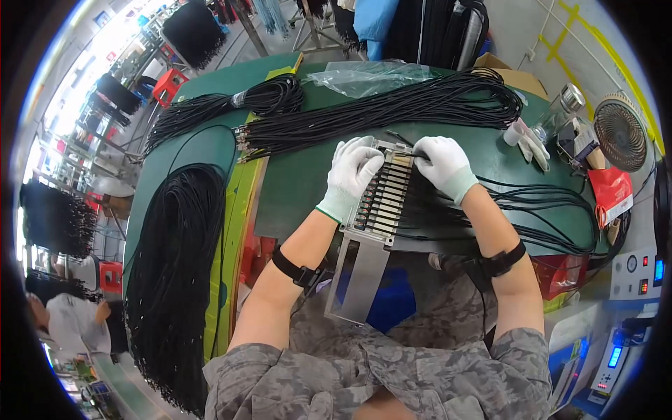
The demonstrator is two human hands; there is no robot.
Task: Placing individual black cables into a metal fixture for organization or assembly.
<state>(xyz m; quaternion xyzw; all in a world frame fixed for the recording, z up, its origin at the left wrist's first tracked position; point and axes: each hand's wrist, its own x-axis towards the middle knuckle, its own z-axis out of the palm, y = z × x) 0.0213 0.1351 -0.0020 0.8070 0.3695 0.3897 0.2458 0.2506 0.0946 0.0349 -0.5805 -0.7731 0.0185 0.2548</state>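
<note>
Both my hands wear white gloves and work at the far end of a metal fixture [381,217] with a row of slots. My left hand [353,170] is closed, thumb and forefinger pinched at the fixture's upper left; what they hold, if anything, is hidden. Opposite it, my right hand [443,166] has its fingers pressed together around a thin black cable, mostly covered by the glove. Several black cables [448,215] lead out of the fixture's right side, passing below my right hand. A short dark cable end [399,136] lies just beyond the fixture.
Large black cable bundles [392,105] lie across the back of the green table [287,196], and another [182,252] hangs over its left side. Clear plastic bags [371,77] lie behind. At right are a fan [620,133], a red packet [611,194] and devices with lit displays [614,358].
</note>
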